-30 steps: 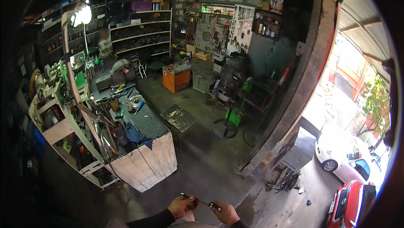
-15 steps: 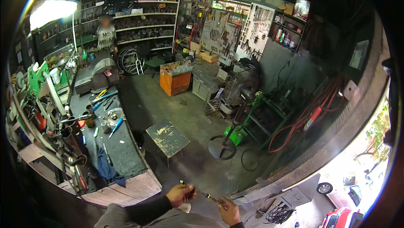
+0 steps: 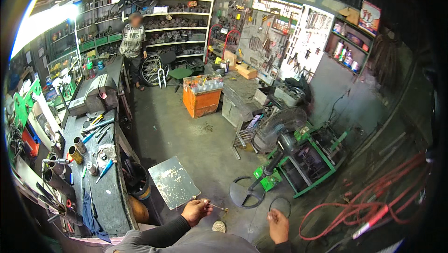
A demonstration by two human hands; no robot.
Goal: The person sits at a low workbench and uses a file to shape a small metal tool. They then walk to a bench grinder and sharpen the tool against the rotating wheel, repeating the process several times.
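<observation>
My left hand (image 3: 196, 212) is closed in a pinch on a thin metal rod (image 3: 217, 206) with a brass-coloured end. The rod points to the right, and its exact kind is too small to make out. Apart from it, further right, my right hand (image 3: 278, 226) has its fingers curled together; whatever they may hold is hidden. On the floor beyond the left hand stands a low stool (image 3: 173, 183) with a worn, paint-flecked top. A round, light-coloured, perforated disc (image 3: 219, 226) shows low between the hands.
Along the left runs a workbench (image 3: 112, 192) with pliers, metal tubes, a screwdriver and a blue cloth (image 3: 91, 215). A pedestal fan (image 3: 280, 131) and green metal frame (image 3: 322, 169) stand right, near a red cable (image 3: 345, 206). A person (image 3: 133, 43) stands by the far shelves.
My hands have moved apart: the right hand has let go of the rod's end and gone right. The rod stays in my left hand. The view has turned toward the shop's interior.
</observation>
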